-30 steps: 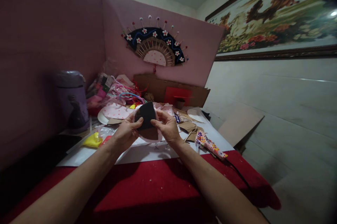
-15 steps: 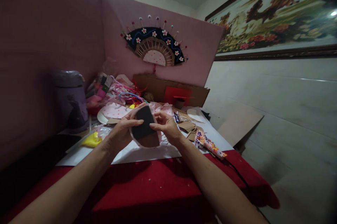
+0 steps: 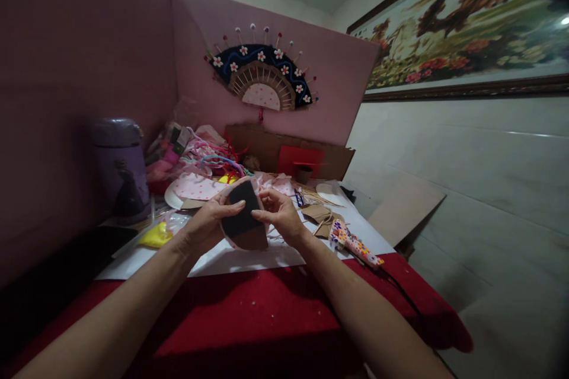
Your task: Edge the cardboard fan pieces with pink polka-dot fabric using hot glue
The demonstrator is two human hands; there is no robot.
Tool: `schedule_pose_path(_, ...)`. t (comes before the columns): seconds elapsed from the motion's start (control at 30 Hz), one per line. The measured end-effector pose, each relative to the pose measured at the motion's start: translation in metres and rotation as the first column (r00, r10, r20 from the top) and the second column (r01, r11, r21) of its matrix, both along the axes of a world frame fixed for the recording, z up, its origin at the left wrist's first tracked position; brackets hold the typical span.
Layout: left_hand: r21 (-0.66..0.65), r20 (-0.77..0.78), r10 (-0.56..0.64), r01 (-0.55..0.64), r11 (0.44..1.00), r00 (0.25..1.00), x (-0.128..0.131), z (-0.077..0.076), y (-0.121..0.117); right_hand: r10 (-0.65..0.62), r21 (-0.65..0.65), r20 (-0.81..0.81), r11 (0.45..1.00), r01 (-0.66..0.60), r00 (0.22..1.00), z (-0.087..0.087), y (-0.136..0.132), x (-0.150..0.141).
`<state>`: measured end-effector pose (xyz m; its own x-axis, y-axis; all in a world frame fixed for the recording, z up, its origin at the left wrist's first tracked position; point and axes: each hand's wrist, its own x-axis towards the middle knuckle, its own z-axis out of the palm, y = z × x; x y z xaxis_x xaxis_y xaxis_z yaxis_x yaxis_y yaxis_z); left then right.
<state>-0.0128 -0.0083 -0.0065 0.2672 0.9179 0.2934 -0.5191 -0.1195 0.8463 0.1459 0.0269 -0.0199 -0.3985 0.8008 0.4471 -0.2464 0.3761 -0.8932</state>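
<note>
Between my hands, above the white sheet, is a half-round piece of cardboard with a dark patch on its face and pink cloth along its edge. My left hand grips its left side, thumb flat on the dark patch. At the right edge, my right hand pinches the cloth border, thumb and fingers close together. The fingers behind the piece are hidden. A flower-patterned glue gun lies to the right of my right hand, its cord trailing off the table.
A purple flask stands at the left. Pink cloth, pipe cleaners and a yellow packet crowd the table's left and back. Cardboard scraps lie on the right. A decorated fan hangs on the pink panel behind.
The cardboard piece has turned very slightly in my hands. My left thumb has shifted a little along the dark patch; both hands keep hold.
</note>
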Motion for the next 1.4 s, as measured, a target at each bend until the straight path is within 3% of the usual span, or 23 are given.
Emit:
schedule_pose_path(0.2, -0.037, -0.015, -0.008, 0.007, 0.999, 1.0, -0.002, -0.002, 0.004, 0.006, -0.003, -0.019, 1.0, -0.006, 1.0, -0.001, 0.002, -0.001)
schedule_pose_path(0.37, -0.036, 0.058, 0.079, -0.077, 0.996, 0.995, -0.011, 0.004, 0.007, -0.122, -0.139, 0.08, 0.981, 0.133, 0.989, 0.0, 0.003, 0.001)
schedule_pose_path(0.47, -0.046, 0.08, 0.133, -0.13, 0.99, 0.988, -0.018, 0.007, 0.011, -0.011, -0.277, 0.14, 0.96, 0.049, 0.99, 0.001, 0.002, 0.004)
schedule_pose_path(0.53, -0.061, 0.089, 0.166, -0.161, 0.985, 0.982, -0.021, 0.009, 0.013, 0.058, -0.3, 0.133, 0.954, -0.016, 0.989, 0.001, 0.0, 0.004)
schedule_pose_path(0.67, -0.092, 0.094, 0.193, -0.185, 0.978, 0.977, -0.024, 0.01, 0.014, 0.036, -0.281, 0.164, 0.96, 0.012, 0.986, 0.001, -0.001, 0.003)
schedule_pose_path(0.77, -0.085, 0.061, 0.136, -0.13, 0.988, 0.989, -0.022, 0.01, 0.011, -0.066, -0.228, 0.19, 0.967, 0.11, 0.98, -0.001, 0.004, 0.002)
schedule_pose_path(0.9, -0.096, -0.013, -0.035, 0.034, 0.995, 0.999, -0.013, 0.005, 0.005, -0.199, -0.128, 0.081, 0.97, 0.208, 0.977, -0.001, 0.009, 0.001)
schedule_pose_path(1.1, -0.103, -0.053, -0.184, 0.178, 0.979, 0.981, -0.003, -0.002, 0.002, -0.128, -0.084, -0.072, 0.989, 0.122, 0.989, 0.004, 0.005, -0.001)
schedule_pose_path(1.3, -0.107, -0.055, -0.263, 0.256, 0.961, 0.963, -0.001, -0.006, 0.001, -0.213, -0.041, -0.105, 0.977, 0.21, 0.971, 0.004, 0.004, -0.001)
schedule_pose_path(1.4, -0.145, -0.078, -0.303, 0.29, 0.946, 0.95, 0.001, -0.009, 0.0, -0.204, -0.113, -0.105, 0.975, 0.192, 0.973, 0.006, 0.001, 0.001)
